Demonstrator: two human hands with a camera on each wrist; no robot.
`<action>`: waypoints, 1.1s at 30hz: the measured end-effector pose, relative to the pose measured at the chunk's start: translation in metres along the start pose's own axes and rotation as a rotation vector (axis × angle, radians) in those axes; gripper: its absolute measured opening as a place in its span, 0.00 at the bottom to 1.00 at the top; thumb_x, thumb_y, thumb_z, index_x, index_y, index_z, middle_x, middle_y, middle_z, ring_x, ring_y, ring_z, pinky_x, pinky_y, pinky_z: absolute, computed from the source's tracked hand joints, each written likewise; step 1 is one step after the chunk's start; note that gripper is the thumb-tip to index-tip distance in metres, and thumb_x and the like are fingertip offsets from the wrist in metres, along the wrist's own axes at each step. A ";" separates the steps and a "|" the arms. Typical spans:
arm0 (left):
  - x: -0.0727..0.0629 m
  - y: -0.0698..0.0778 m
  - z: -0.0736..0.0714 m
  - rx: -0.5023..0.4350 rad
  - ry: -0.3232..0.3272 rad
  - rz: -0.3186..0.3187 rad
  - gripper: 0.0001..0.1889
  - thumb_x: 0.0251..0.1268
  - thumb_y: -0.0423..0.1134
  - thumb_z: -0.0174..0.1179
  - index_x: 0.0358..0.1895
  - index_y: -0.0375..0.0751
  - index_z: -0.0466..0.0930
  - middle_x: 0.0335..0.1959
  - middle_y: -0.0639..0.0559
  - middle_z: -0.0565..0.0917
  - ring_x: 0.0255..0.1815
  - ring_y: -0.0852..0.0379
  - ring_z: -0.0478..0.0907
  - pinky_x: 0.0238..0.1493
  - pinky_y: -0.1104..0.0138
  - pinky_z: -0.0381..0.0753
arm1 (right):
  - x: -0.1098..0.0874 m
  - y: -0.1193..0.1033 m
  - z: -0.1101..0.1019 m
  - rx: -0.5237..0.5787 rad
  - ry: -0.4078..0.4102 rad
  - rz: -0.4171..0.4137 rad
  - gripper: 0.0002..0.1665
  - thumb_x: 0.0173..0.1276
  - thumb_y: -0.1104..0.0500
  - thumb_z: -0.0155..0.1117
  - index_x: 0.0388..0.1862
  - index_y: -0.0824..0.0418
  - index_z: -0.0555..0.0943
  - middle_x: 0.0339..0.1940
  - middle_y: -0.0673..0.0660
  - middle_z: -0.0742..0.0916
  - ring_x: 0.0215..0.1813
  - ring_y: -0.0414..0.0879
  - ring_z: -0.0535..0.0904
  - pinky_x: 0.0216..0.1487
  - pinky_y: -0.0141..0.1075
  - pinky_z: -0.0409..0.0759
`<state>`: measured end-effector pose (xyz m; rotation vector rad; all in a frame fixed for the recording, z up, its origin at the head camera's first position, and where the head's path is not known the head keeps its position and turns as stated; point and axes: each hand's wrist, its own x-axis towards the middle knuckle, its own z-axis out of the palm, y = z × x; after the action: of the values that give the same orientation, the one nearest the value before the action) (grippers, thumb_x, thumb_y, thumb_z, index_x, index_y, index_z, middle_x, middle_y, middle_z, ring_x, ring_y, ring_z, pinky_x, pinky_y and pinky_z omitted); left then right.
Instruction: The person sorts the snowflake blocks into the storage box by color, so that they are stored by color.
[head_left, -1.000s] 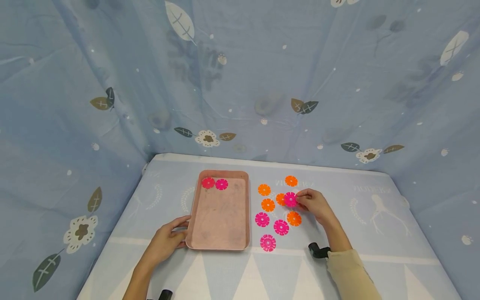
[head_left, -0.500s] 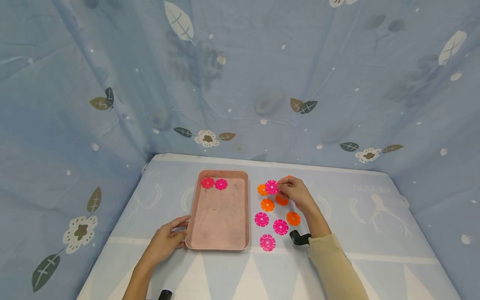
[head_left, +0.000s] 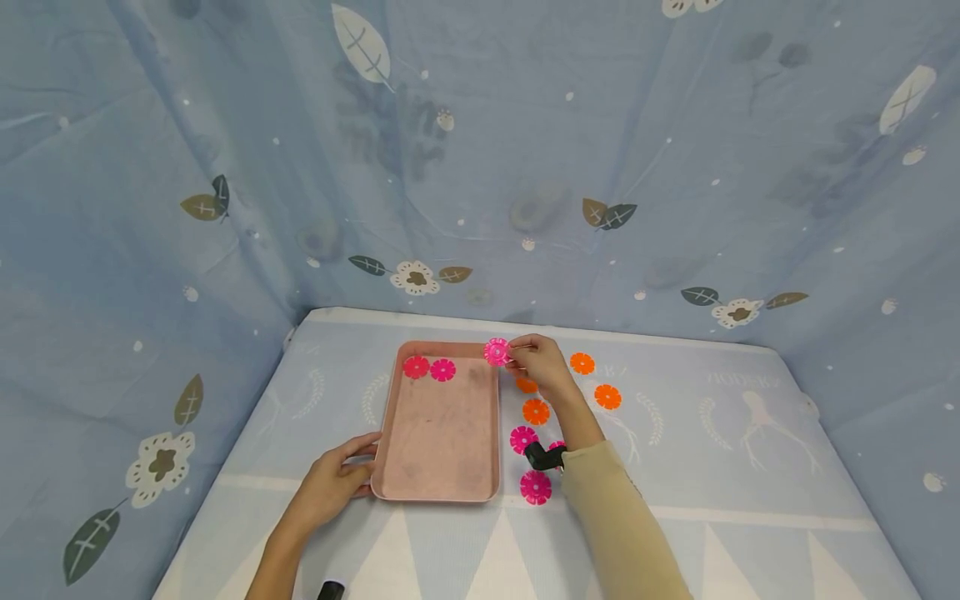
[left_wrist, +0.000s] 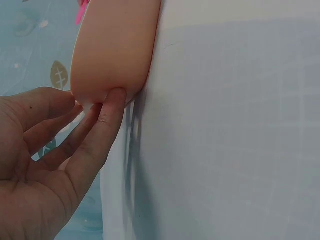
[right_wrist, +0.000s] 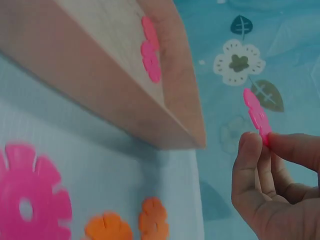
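From my remote seat I see the right hand [head_left: 543, 367] pinching a bright pink, flower-shaped, plastic-looking disc [head_left: 495, 352] by its edge, in the air at the far right corner of the shallow, dusty-pink, round-cornered rectangular tray [head_left: 435, 442]. Whether the disc is inside or just outside that corner's rim, I can't tell. The left hand [head_left: 333, 483] touches the tray's left wall near its front corner; gripping or merely bracing, I can't say. Two reddish-pink flower-shaped discs [head_left: 442, 370] lie inside the tray's far end, and orange flower-shaped discs [head_left: 607, 397] lie to its right. I judge the step is a carry at the rim. To do it well, I'd want a light pinch on the disc's edge, clearance over the tray's wall, and the left hand steadying the tray without tilting it.
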<state>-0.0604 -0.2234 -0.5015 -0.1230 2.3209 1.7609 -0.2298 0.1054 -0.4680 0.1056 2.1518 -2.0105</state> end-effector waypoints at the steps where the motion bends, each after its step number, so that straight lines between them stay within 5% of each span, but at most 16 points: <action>1: 0.000 0.000 0.000 0.000 0.003 -0.003 0.24 0.71 0.25 0.55 0.69 0.34 0.72 0.60 0.35 0.77 0.49 0.46 0.84 0.39 0.63 0.87 | 0.002 0.001 0.005 0.017 0.003 0.000 0.12 0.72 0.67 0.61 0.50 0.73 0.78 0.39 0.64 0.84 0.44 0.63 0.84 0.53 0.54 0.83; 11: 0.002 -0.004 0.000 -0.018 0.009 -0.018 0.24 0.70 0.25 0.56 0.69 0.36 0.73 0.60 0.37 0.78 0.49 0.46 0.84 0.39 0.62 0.87 | 0.011 0.000 0.049 0.041 0.032 0.013 0.09 0.70 0.70 0.60 0.48 0.73 0.78 0.36 0.64 0.84 0.37 0.61 0.86 0.45 0.53 0.85; 25: 0.001 -0.006 0.000 -0.032 -0.016 0.005 0.24 0.71 0.26 0.55 0.69 0.36 0.72 0.60 0.35 0.77 0.50 0.44 0.83 0.40 0.62 0.87 | 0.018 0.009 0.075 -0.558 0.099 -0.048 0.05 0.68 0.71 0.56 0.41 0.70 0.78 0.38 0.64 0.84 0.23 0.53 0.85 0.19 0.33 0.82; 33: 0.002 -0.006 0.001 -0.027 0.009 -0.009 0.24 0.70 0.25 0.56 0.69 0.36 0.73 0.59 0.37 0.78 0.50 0.46 0.84 0.39 0.62 0.88 | 0.015 0.004 0.076 -0.670 0.079 -0.084 0.04 0.71 0.70 0.56 0.41 0.70 0.77 0.34 0.62 0.83 0.19 0.50 0.82 0.18 0.32 0.80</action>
<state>-0.0609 -0.2241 -0.5081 -0.1457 2.3000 1.7917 -0.2369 0.0292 -0.4790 -0.0065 2.7871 -1.2321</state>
